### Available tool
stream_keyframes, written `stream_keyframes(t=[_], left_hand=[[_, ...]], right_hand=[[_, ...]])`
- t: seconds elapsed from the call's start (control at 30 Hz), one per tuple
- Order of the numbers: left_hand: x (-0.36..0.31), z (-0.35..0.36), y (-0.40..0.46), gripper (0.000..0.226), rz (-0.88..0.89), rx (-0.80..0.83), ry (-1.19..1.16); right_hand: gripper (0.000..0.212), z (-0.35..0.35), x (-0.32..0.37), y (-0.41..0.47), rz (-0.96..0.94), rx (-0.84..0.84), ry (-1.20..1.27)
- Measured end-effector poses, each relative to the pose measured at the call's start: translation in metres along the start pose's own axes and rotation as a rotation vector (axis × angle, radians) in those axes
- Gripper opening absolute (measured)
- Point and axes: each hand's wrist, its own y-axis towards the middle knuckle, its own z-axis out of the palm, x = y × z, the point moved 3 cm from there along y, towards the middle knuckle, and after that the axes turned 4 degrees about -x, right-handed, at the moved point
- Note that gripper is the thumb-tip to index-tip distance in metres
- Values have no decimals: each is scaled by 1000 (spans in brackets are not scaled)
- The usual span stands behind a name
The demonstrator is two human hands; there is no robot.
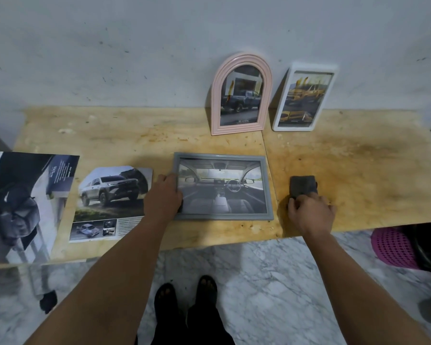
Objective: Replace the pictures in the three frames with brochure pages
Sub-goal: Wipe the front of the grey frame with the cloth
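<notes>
The grey frame (pixel 223 186) lies flat on the wooden table (pixel 358 170), near the front edge, w/ a car-interior page already behind its front. The left hand (pixel 163 195) grips its left side, thumb on the rim. The right hand (pixel 310 215), just right of the frame, pinches the near end of a dark folded cloth (pixel 302 186).

Risks: the frame sits close to the table edge, so a tug w/ the left hand could slide it off onto the marble floor. Rough wiping could also shift the page if the back isn't seated; can't tell from here.

Count: 3 frames, i.e. grey one flat, pink arched frame (pixel 241 94) and white frame (pixel 305 97) both leaning on the wall w/ truck pages in. 1 cut brochure page (pixel 111 202) left of the grey frame, 1 brochure (pixel 28 202) at far left, 1 cloth. Under the table at right, 1 pink basket (pixel 393 247).
</notes>
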Motion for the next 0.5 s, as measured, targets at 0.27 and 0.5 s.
stream_keyframes(t=[0.27,0.5], left_hand=[[-4,0,8,36,-180,52,-113],[-6,5,11,22,-387,45,-317]], right_hand=[[41,9,77,-2,115,222,569],[40,22,63,2,373,331,725]])
